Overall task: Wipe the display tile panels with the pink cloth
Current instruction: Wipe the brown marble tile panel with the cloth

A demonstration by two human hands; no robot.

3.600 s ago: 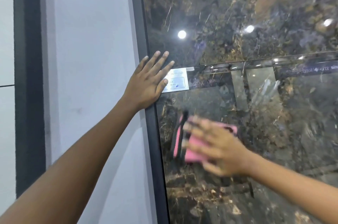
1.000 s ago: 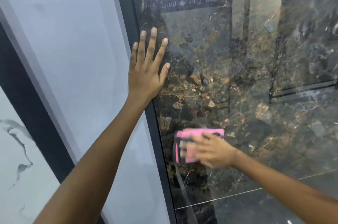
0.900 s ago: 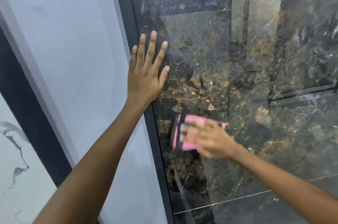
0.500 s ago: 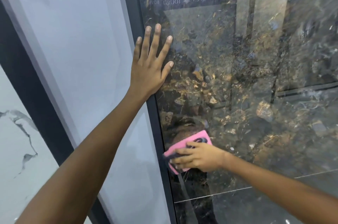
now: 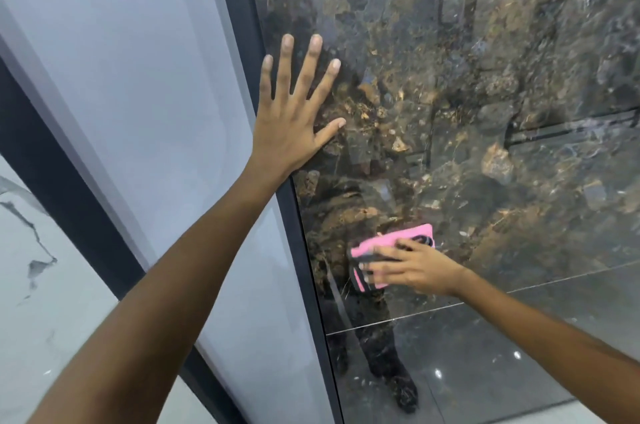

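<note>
A tall, glossy dark marble tile panel (image 5: 485, 112) with gold and brown veins fills the right of the view. My left hand (image 5: 291, 118) lies flat with spread fingers on its left edge, over the black frame (image 5: 304, 250). Lower down, my right hand (image 5: 412, 267) presses the folded pink cloth (image 5: 377, 243) against the panel with straight fingers. The cloth has a dark band across it and is partly covered by my fingers.
A pale grey-white panel (image 5: 138, 77) stands to the left of the black frame. Further left, past a second dark frame (image 5: 69, 181), is a white marble panel (image 5: 41, 285) with grey veins. The dark panel mirrors the showroom floor and ceiling lights.
The view has shifted lower down the dark panel over the last seconds. My right hand keeps rubbing the cloth back and forth near the left edge; my left hand stays flat on the frame.
</note>
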